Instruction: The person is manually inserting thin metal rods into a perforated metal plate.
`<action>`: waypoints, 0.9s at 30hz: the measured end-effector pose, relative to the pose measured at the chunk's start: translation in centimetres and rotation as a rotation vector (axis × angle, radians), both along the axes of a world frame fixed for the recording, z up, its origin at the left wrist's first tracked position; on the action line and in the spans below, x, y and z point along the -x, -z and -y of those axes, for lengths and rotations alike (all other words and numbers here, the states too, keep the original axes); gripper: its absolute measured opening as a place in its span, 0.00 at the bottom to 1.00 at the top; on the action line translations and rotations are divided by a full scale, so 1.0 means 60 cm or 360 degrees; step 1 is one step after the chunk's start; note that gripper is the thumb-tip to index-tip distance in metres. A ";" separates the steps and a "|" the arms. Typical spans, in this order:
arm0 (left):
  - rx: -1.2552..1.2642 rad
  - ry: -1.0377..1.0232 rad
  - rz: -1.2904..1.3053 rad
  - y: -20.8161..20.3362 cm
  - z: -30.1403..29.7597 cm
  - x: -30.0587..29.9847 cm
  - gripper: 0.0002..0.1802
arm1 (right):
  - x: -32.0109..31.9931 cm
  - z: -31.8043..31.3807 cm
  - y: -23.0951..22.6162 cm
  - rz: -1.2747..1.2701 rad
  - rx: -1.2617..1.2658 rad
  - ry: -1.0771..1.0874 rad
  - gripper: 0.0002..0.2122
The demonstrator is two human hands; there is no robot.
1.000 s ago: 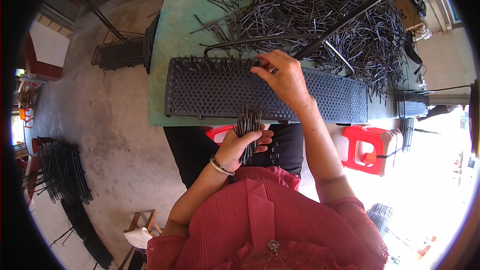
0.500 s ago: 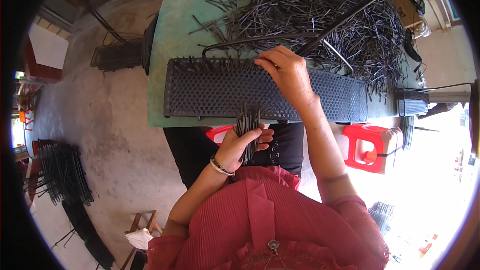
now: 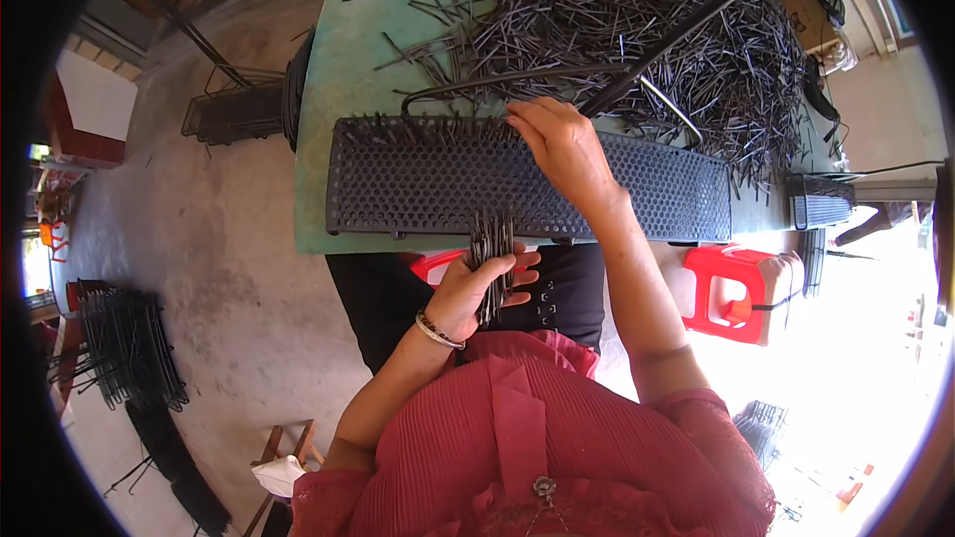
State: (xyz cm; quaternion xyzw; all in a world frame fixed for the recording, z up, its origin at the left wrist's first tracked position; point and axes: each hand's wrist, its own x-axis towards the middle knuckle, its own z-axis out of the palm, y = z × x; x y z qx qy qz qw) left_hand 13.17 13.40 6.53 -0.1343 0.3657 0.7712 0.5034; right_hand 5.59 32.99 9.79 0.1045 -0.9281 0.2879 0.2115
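Observation:
A long dark panel full of round holes (image 3: 418, 184) lies along the near edge of the green table (image 3: 348, 50). Short dark strips (image 3: 428, 129) stand in a row of holes near its far edge, left of my right hand (image 3: 569, 149). That hand is closed, thumb and fingertips pinched at the far edge; whatever is between them is too small to make out. Just over the panel's near edge, my left hand (image 3: 466, 290) grips a bundle of thin dark strips (image 3: 491, 239) under its thumb, the other fingers partly spread.
A big heap of loose dark strips (image 3: 647, 30) covers the table's far side. A bent dark metal rod frame (image 3: 696, 28) rises from the panel toward the upper right. Beside the table is a red plastic stool (image 3: 701, 288). Stacked dark racks (image 3: 129, 343) stand on the left floor.
My right hand and wrist have shifted slightly left along the panel's far edge, still pinched. My left hand keeps the bundle in nearly the same place.

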 end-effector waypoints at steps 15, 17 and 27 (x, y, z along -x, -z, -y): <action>0.0040 -0.0050 -0.0071 -0.005 -0.004 -0.008 0.11 | -0.018 0.007 0.019 -0.0118 -0.0005 -0.0029 0.11; 0.0045 -0.0057 -0.0078 -0.006 -0.006 -0.009 0.11 | -0.024 0.009 0.017 -0.0196 0.0027 0.0024 0.10; -0.0036 -0.0096 -0.0239 -0.013 -0.019 -0.008 0.13 | -0.134 0.023 -0.013 0.0887 0.0945 0.0165 0.15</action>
